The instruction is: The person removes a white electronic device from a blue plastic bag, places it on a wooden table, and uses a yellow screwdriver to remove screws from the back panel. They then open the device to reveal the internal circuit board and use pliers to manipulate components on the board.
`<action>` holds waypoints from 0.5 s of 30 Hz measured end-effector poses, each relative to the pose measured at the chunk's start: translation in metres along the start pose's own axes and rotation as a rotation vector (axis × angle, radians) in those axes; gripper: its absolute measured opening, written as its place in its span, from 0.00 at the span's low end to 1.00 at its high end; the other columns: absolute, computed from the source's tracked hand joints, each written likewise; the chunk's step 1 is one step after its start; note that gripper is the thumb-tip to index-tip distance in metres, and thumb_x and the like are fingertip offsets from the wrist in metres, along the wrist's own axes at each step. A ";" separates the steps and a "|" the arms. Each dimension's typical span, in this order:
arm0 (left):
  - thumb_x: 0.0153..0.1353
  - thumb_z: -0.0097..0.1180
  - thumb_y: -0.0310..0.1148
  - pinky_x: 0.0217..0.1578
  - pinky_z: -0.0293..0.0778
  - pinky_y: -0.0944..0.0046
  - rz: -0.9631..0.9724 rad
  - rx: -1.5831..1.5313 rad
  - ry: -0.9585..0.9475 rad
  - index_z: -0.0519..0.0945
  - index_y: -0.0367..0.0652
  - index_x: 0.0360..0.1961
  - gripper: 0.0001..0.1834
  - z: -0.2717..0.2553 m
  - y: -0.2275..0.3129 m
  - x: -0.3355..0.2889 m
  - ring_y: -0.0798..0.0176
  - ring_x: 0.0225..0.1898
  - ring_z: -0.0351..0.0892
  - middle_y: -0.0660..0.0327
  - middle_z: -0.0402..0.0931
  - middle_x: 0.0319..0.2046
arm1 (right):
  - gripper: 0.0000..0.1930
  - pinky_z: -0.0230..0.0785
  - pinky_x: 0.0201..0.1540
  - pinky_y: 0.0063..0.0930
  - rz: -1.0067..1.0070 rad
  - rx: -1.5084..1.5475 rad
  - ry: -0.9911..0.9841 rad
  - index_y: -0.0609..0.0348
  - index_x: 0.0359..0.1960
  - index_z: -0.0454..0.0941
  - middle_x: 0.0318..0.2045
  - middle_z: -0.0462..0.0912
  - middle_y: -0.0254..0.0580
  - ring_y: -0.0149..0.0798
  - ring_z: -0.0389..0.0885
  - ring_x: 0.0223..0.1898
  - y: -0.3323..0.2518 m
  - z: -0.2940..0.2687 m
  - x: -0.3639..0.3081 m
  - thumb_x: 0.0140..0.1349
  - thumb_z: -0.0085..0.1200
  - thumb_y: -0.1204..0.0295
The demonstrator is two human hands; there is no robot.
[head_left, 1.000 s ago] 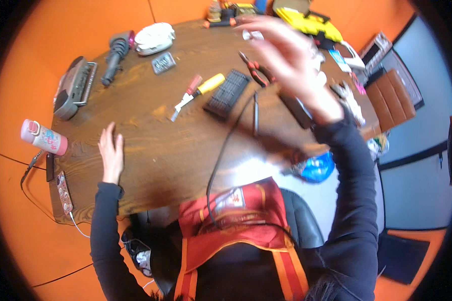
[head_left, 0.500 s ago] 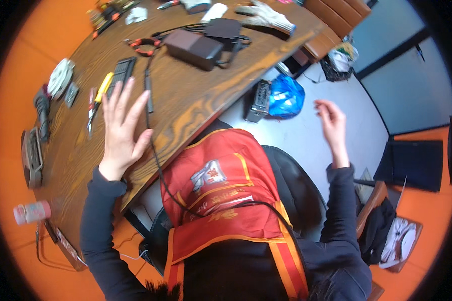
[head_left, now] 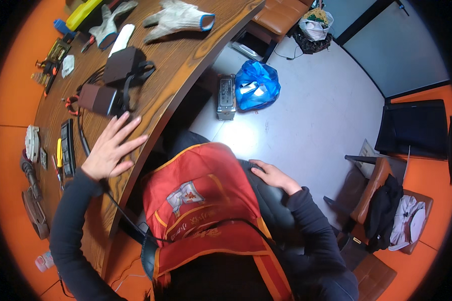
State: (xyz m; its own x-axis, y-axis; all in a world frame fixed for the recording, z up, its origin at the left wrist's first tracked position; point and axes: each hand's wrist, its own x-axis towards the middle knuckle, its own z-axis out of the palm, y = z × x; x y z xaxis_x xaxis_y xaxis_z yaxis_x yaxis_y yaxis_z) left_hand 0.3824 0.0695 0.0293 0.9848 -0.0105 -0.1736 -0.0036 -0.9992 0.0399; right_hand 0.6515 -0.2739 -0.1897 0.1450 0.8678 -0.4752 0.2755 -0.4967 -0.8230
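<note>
Screwdriver [head_left: 60, 152] is being seen left of the left hand [head_left: 108, 149], held spread at the edge of the table [head_left: 168, 75], with a dark adapter [head_left: 95, 99] just beyond. Between the hands, farther out, floor [head_left: 311, 115] is being blocked by a metal box [head_left: 226, 98] and blue bag [head_left: 258, 88]. The right hand [head_left: 273, 177], loosely bent, is being held at a black seat [head_left: 275, 205], open floor being bounded rightward by a brown chair [head_left: 378, 184].

There are two whitish gloves [head_left: 178, 22], two dark brown blocks [head_left: 121, 65], one black ribbed case [head_left: 67, 145], one yellow-handled tool [head_left: 60, 152], one white tube-shaped item [head_left: 122, 39], one pink bottle [head_left: 44, 262], one blue plastic bag [head_left: 258, 103], one grey metal box [head_left: 226, 98], one red apron [head_left: 206, 160] and one wooden surface [head_left: 186, 52].
</note>
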 end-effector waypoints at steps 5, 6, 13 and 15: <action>0.55 0.44 0.56 0.57 0.52 0.37 -0.018 -0.067 -0.122 0.70 0.56 0.56 0.29 0.006 -0.008 -0.009 0.38 0.65 0.48 0.49 0.52 0.64 | 0.28 0.64 0.54 0.34 0.104 0.073 0.150 0.61 0.58 0.62 0.51 0.72 0.58 0.50 0.72 0.52 0.041 -0.040 0.075 0.61 0.49 0.57; 0.55 0.45 0.56 0.57 0.52 0.37 -0.019 -0.091 -0.141 0.70 0.56 0.56 0.30 0.006 -0.009 -0.010 0.38 0.64 0.49 0.48 0.52 0.64 | 0.29 0.64 0.54 0.35 0.079 0.020 0.236 0.62 0.58 0.62 0.51 0.72 0.59 0.52 0.72 0.52 0.049 -0.048 0.098 0.60 0.50 0.57; 0.49 0.54 0.55 0.48 0.63 0.51 0.043 -0.084 -0.137 0.72 0.65 0.55 0.29 -0.007 -0.008 -0.002 0.46 0.61 0.58 0.52 0.58 0.61 | 0.42 0.52 0.61 0.43 0.040 -0.280 0.727 0.63 0.61 0.55 0.53 0.66 0.65 0.62 0.61 0.57 0.085 -0.097 0.269 0.48 0.61 0.57; 0.54 0.49 0.57 0.46 0.64 0.50 0.030 -0.198 -0.160 0.70 0.69 0.55 0.26 -0.006 -0.009 -0.002 0.46 0.60 0.60 0.52 0.58 0.62 | 0.40 0.56 0.58 0.43 0.000 -0.536 0.799 0.71 0.56 0.61 0.52 0.69 0.62 0.59 0.64 0.55 0.095 -0.111 0.300 0.45 0.62 0.56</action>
State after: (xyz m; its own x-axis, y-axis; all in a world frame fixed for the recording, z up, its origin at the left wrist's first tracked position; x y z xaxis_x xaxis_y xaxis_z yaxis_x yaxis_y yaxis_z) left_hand 0.3814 0.0784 0.0356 0.9446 -0.0619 -0.3223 0.0170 -0.9715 0.2363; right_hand 0.8269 -0.0595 -0.3761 0.6948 0.7181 0.0402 0.6447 -0.5970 -0.4775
